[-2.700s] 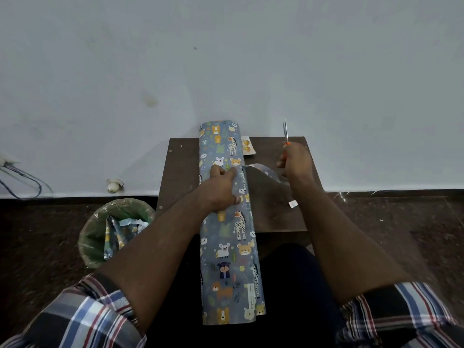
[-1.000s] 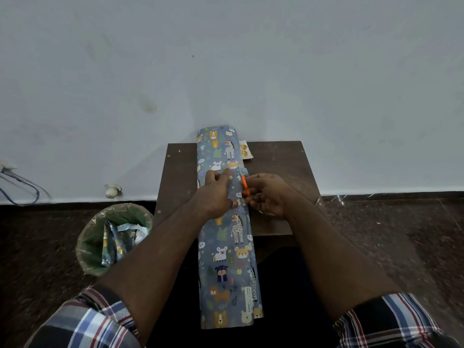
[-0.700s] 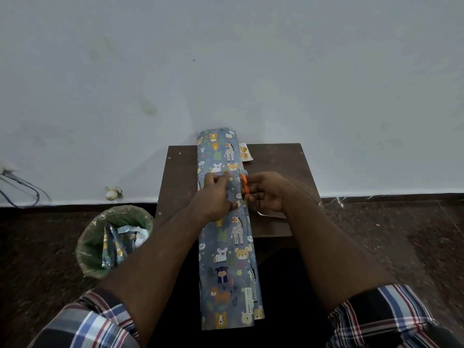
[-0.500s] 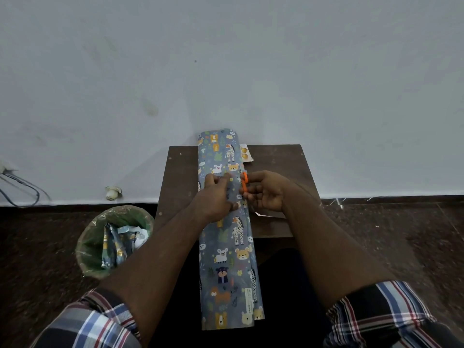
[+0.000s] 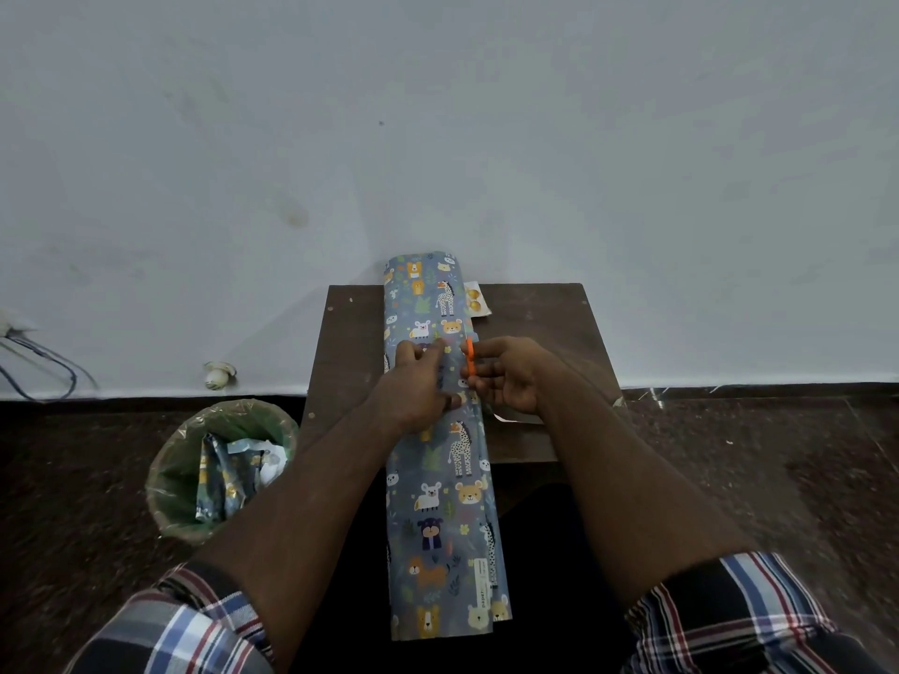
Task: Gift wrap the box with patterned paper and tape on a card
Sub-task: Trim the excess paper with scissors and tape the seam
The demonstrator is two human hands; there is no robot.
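Note:
A long package wrapped in blue animal-patterned paper (image 5: 442,479) lies lengthwise over the small brown table (image 5: 540,318), its near end hanging past the table edge toward me. My left hand (image 5: 418,386) rests on top of the paper, fingertips pressing near the seam. My right hand (image 5: 506,372) sits right beside it and grips orange-handled scissors (image 5: 468,362) against the paper's right edge; the blades are hidden. A card with gold circles (image 5: 476,300) peeks out from behind the package at the far side.
A pale scrap (image 5: 515,419) lies on the table under my right wrist. A lined waste bin (image 5: 170,479) with paper offcuts stands on the floor to the left. The wall is just behind the table, with cables (image 5: 39,362) at far left.
My right hand came in from the table's far right, where it held the scissors upright, to the paper's right edge beside my left hand. My left hand stayed pressing on the paper.

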